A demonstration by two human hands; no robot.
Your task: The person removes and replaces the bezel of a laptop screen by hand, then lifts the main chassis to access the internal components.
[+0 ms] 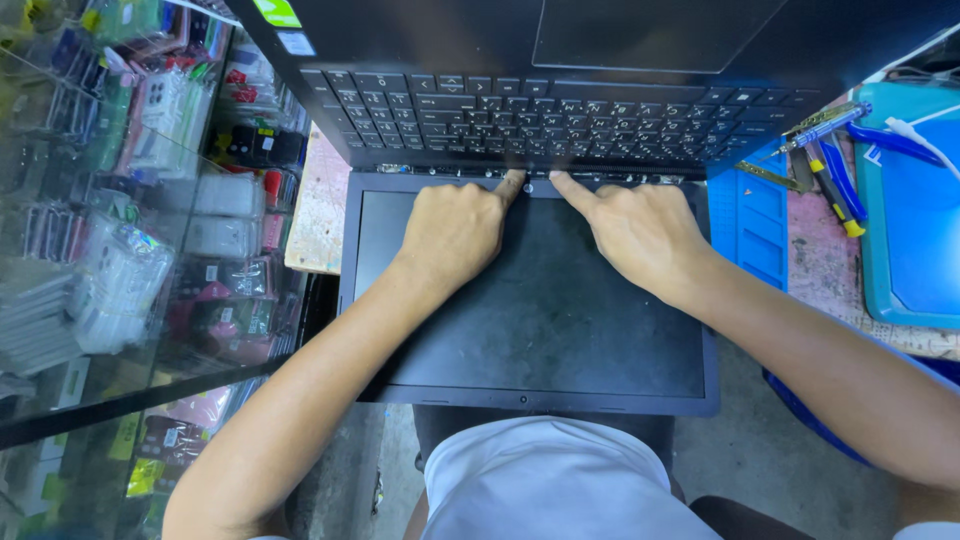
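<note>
A black laptop (540,330) lies opened flat, its dark screen toward me and its keyboard (560,115) on the far side. My left hand (455,230) rests on the screen with its index finger pressed at the hinge strip. My right hand (635,225) lies beside it, index finger pointing to the same spot at the hinge middle. The two fingertips nearly touch. Neither hand holds anything.
A glass display case (130,220) with phone cases fills the left. A blue work mat (755,215) and a teal tray (915,220) sit on the right, with blue-handled screwdrivers and tweezers (830,160) between them. The worn tabletop (320,210) ends under the screen.
</note>
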